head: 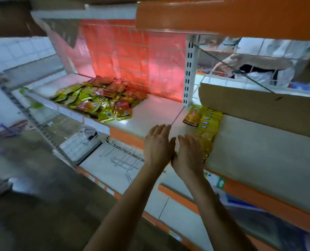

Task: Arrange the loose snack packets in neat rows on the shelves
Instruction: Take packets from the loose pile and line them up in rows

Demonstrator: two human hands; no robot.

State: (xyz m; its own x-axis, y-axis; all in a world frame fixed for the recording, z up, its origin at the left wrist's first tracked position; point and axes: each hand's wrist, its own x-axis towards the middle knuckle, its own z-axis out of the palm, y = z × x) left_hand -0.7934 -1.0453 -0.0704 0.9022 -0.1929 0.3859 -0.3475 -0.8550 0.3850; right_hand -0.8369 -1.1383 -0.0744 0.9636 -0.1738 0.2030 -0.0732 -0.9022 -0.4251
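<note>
A loose heap of yellow, green and red snack packets [99, 98] lies on the left part of the white shelf [150, 116]. A standing row of yellow packets [205, 129] leans against a cardboard box [259, 124] on the right part of the same shelf. My right hand [188, 154] has straight fingers beside the near end of that row, touching it. My left hand [156, 142] is flat and open just left of it, over the bare shelf. Neither hand holds a packet.
An orange shelf [223, 13] overhangs above. A white slotted upright [189, 69] divides the bays. Lower shelves with orange edges [186, 200] hold wire racks [125, 158]. Another person's arm [250, 63] shows behind the shelving at the right. The floor is to the left.
</note>
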